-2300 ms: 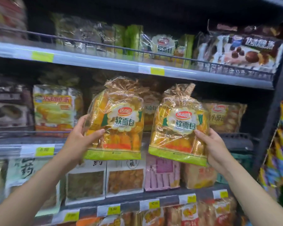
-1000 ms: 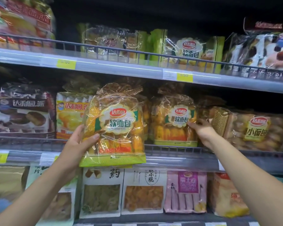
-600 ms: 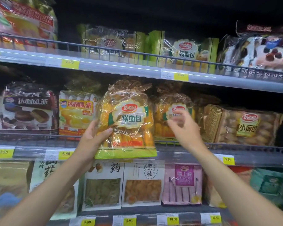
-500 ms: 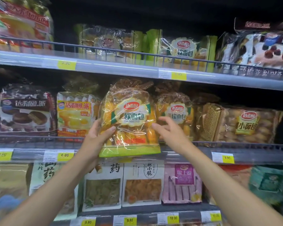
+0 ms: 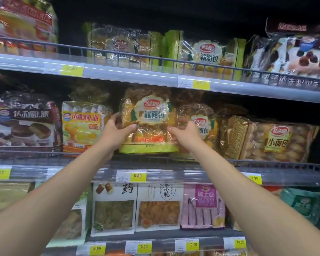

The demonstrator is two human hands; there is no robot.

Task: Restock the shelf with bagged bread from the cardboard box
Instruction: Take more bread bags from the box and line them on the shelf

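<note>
A clear bag of yellow soft bread (image 5: 150, 124) with a red and white label stands upright at the front of the middle shelf (image 5: 174, 161), its green bottom edge just above the wire rail. My left hand (image 5: 116, 132) grips its left side and my right hand (image 5: 185, 135) grips its right side. Another bag of the same bread (image 5: 199, 124) stands right behind and to the right, partly hidden by my right hand. The cardboard box is out of view.
An orange pie bag (image 5: 83, 126) and a dark pie bag (image 5: 26, 121) stand to the left, a small-bread bag (image 5: 273, 139) to the right. The upper shelf (image 5: 155, 76) hangs close above the bread. Boxed snacks (image 5: 157, 206) fill the lower shelf.
My right hand set its bag on the middle shelf, let go and came over to the right side of the bag in my left hand. That bag moved up and in over the rail.
</note>
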